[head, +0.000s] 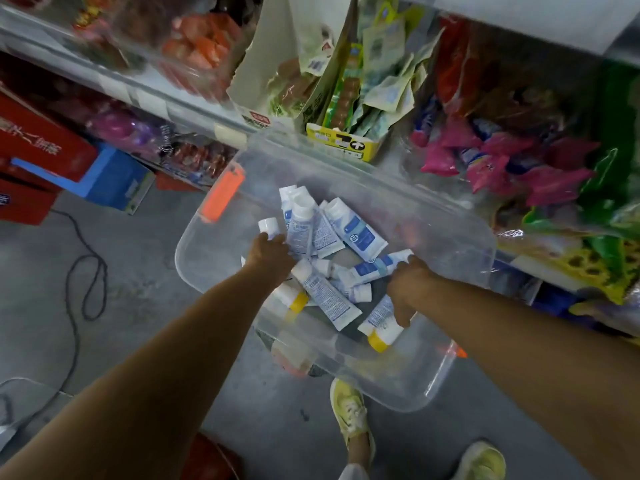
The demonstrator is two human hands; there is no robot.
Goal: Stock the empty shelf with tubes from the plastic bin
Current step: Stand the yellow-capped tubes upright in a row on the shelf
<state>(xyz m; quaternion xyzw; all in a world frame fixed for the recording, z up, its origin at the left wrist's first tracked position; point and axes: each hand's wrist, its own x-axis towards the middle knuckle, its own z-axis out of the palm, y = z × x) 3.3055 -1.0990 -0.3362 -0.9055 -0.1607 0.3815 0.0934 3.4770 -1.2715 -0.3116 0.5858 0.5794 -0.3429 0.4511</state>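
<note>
Tubes (pixel 323 294) are sitting in a loose heap at the bottom of the clear plastic bin (pixel 486 251), and both my hands are down in there with them. My left hand (pixel 272 254) is curled around a white-capped tube (pixel 268 225), with the cap poking out past my knuckles toward the far side. My right hand (pixel 407 289) is closed over the tail end of a blue-banded tube (pixel 375 268) that lies across the pile. That thumb hangs down and touches a yellow-capped tube (pixel 379 329) on the near side of the heap.

Another yellow cap peeks out right under my left wrist. The rest are mostly white with blue print, pointing every which way, some lying on top of each other.

The bin has an orange latch (pixel 223 194) on its left end and a bit more orange showing on the right edge. Just past its far rim is a shelf (pixel 156 98) crammed with snacks, including a yellow display box (pixel 346 145), a bunch of pink packets (pixel 502 164) and some green bags (pixel 616 174) off to the right.

Lower left there are red boxes (pixel 34 150) and a blue box (pixel 114 178) on the grey floor (pixel 145 271), plus a black cable (pixel 83 271) looping around. My yellow-green shoes (pixel 349 410) show near the bottom, under the bin's near edge.
</note>
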